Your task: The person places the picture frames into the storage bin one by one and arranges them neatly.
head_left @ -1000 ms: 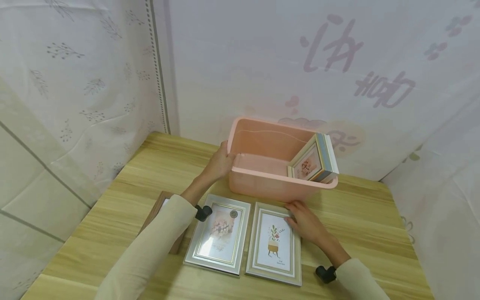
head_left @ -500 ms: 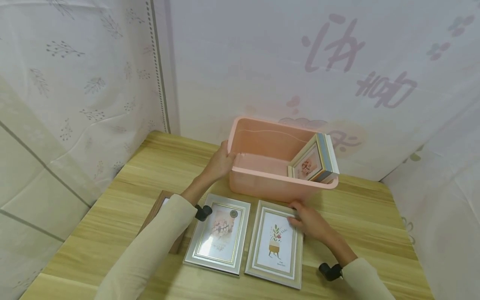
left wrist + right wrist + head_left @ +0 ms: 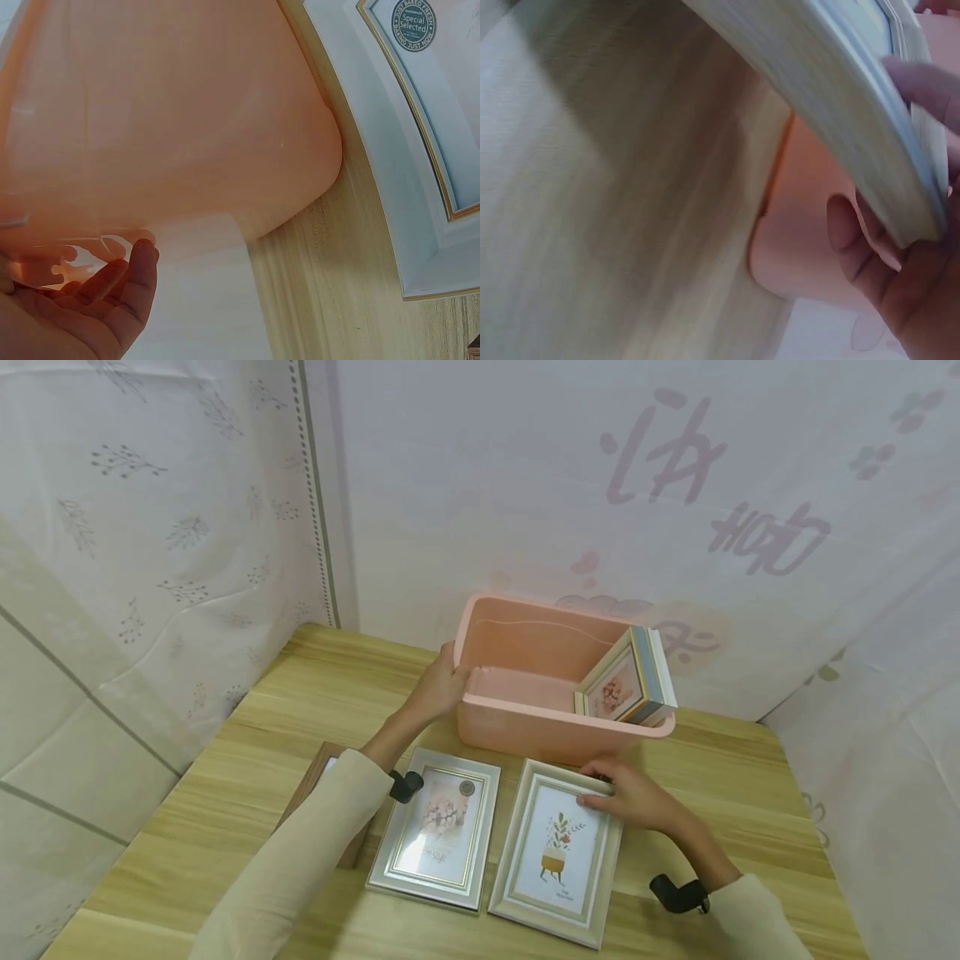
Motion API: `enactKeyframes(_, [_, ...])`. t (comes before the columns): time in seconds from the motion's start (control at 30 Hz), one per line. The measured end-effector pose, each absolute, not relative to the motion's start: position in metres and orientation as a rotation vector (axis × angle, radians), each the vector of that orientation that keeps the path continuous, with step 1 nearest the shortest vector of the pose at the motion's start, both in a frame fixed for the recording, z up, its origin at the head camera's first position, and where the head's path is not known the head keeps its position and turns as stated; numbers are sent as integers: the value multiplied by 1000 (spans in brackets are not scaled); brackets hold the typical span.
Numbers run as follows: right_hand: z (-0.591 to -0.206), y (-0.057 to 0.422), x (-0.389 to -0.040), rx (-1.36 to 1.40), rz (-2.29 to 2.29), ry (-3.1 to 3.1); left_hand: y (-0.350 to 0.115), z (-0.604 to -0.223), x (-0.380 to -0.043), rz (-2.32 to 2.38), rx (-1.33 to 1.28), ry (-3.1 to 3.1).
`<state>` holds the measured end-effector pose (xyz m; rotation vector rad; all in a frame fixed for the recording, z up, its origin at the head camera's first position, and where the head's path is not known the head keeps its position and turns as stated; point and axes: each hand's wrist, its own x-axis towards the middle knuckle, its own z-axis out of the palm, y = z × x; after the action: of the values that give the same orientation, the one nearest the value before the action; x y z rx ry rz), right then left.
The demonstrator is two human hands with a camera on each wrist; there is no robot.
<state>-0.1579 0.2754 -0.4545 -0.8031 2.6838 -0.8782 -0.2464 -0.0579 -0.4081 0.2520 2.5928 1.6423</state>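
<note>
My left hand (image 3: 437,683) grips the left end of a pink plastic bin (image 3: 536,737). In the left wrist view its fingers (image 3: 139,289) curl at the handle cutout under the rim. My right hand (image 3: 633,795) pinches the far right corner of a cream picture frame (image 3: 551,852) with a plant-pot print. Its thumb is on the face and the other fingers are under the back. In the right wrist view that frame's edge (image 3: 855,142) is raised off the table. Several picture frames (image 3: 618,685) stand leaning at the bin's right end.
A silver picture frame (image 3: 438,831) with a blossom print lies flat left of the cream one. Farther left, a brown frame (image 3: 306,787) is partly covered by the left sleeve. The wooden table (image 3: 352,677) meets cloth-covered walls behind and at the sides.
My right hand has taken hold of the cream frame's far corner and raised it. The frame has turned and shifted slightly right. The left hand and the bin stay put.
</note>
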Motion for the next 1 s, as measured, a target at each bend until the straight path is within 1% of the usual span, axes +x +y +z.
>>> enactKeyframes(0.23, [-439,279,-154,-814,-1036,2482,-58,-409,-247,1632,240,2600])
enactKeyframes(0.5, [-421,278,-148,-870,-1031,2335,-58,-408,-246,1636,230,2583])
enactKeyframes(0.8, [-385,270,-141,-908,-1165,2154,-58,-409,-247,1621,221,2591])
enactKeyframes(1.0, [-357,274,-145,-959,-1303,2120,-58,-410,-247,1622,225,2598])
